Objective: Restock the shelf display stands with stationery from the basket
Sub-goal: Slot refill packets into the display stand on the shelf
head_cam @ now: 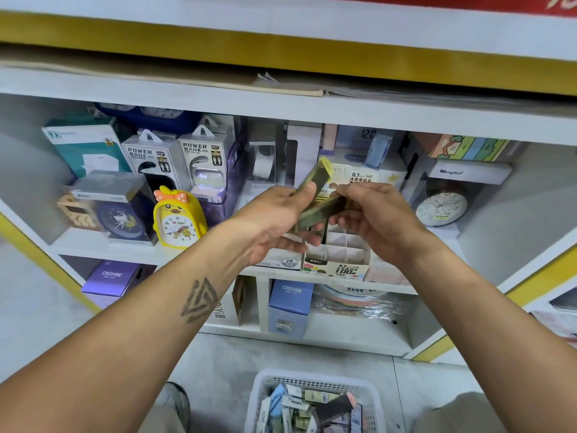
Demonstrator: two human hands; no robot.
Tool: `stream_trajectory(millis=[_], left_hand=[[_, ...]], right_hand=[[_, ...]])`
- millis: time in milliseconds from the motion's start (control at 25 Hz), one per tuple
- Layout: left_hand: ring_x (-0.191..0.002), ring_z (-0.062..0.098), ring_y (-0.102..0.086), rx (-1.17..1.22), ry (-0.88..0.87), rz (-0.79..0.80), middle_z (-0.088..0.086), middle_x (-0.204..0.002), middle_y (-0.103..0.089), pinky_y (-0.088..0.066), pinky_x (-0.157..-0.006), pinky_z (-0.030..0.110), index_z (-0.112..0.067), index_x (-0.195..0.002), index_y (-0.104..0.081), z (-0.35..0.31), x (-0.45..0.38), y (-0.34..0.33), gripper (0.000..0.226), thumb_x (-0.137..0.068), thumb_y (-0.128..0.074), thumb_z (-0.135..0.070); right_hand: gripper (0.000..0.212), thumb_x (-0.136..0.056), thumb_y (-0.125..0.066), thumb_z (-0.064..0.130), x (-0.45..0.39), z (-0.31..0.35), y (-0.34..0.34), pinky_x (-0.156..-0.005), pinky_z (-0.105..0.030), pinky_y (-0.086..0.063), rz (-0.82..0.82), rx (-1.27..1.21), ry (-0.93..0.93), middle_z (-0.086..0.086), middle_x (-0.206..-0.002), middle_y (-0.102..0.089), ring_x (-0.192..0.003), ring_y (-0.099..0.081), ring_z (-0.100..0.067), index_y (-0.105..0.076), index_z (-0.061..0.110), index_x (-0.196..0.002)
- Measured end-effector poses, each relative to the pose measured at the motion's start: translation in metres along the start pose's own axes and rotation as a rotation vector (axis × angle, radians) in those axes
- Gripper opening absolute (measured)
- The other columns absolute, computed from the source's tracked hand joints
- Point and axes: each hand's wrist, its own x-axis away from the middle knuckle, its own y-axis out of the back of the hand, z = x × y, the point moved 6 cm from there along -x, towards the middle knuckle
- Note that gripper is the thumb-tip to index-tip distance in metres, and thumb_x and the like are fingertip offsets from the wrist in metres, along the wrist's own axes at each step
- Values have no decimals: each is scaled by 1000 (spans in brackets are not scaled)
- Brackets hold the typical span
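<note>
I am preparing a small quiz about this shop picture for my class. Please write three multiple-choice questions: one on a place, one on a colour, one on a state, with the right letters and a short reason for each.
1. Where is the basket?
A. on the floor below the hands
B. on the top shelf
C. beside the round white clock

2. What colour is the duck-shaped alarm clock?
A. blue
B. yellow
C. purple

3. What is the left hand doing?
A. hanging idle
B. pressing flat on the shelf
C. holding slim dark packs

Answers: 1 A, the basket sits at the bottom of the view, under the arms. 2 B, its body is yellow with an orange bow. 3 C, its thumb and fingers pinch the packs, which the right hand also grips, above the display stand.
</note>
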Motion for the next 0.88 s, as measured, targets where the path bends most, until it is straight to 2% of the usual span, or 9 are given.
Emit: stream_trajectory(millis=[80,160,200,280,400,440,640,760,880], left_hand=[[-74,22,-67,-9,6,-154,11,-92,-71,-57,-66,34,-5,-104,-68,-2,-2,15,49,-101,-43,-48],[-76,18,-61,-121,-20,-296,7,-88,-65,-57,-72,35,-9,-101,-70,-5,-3,29,47,-102,-42,-47],[-73,17,-57,-160,-37,-329,4,-83,-61,-56,-70,33,-9,-101,-70,-6,-3,33,47,-102,-42,-46],[-62,16,-51,-149,-46,-331,3,-74,-55,-51,-58,29,-7,-102,-69,-5,-2,35,47,-102,-42,-44],[-46,14,-41,-117,-37,-278,3,-61,-48,-38,-44,22,-3,-103,-66,-4,-1,29,45,-103,-43,-41],[-42,13,-38,-112,-39,-260,3,-59,-46,-35,-41,20,-3,-104,-64,-5,-1,28,43,-103,-43,-40],[-37,11,-28,-45,1,-193,-1,-49,-38,-22,-40,19,-8,-99,-61,-4,0,24,46,-103,-38,-48],[-38,12,-28,-23,42,-210,-3,-47,-39,-22,-41,20,-5,-97,-67,-2,-2,26,57,-102,-33,-50],[-39,11,-31,-32,46,-192,-3,-49,-40,-25,-41,20,-2,-99,-69,1,-5,23,54,-102,-38,-47]], right_hand=[[10,-92,-59,-5,-2,5,7,-63,-25,-56,-27,115,57,-20,-89,-71,-72,-69,-25,-67,-5,-99],[27,-91,-56,-11,-1,18,11,-79,-28,-57,-41,500,236,-10,-100,-74,-92,-70,-21,-66,4,-111],[33,-90,-56,-11,0,23,11,-86,-29,-54,-38,694,333,-5,-104,-74,-99,-67,-18,-64,9,-116],[41,-90,-57,-8,3,28,9,-92,-28,-49,-40,907,454,4,-108,-72,-105,-63,-17,-59,18,-121],[43,-90,-59,-6,5,27,6,-84,-16,-44,-45,1050,550,6,-112,-70,-100,-59,-13,-57,24,-121],[43,-90,-59,-7,5,27,4,-81,-17,-44,-41,1090,583,5,-113,-70,-99,-59,-14,-57,24,-120],[46,-82,-56,-13,8,30,-3,-75,-45,-55,21,1204,738,0,-100,-69,-87,-64,-28,-57,17,-117],[48,-85,-57,-10,7,17,-11,-75,-47,-55,80,1229,709,-7,-102,-69,-89,-64,-33,-50,20,-121],[39,-86,-69,-1,5,9,-17,-70,-38,-50,33,1246,736,-1,-99,-66,-83,-59,-25,-50,19,-114]])
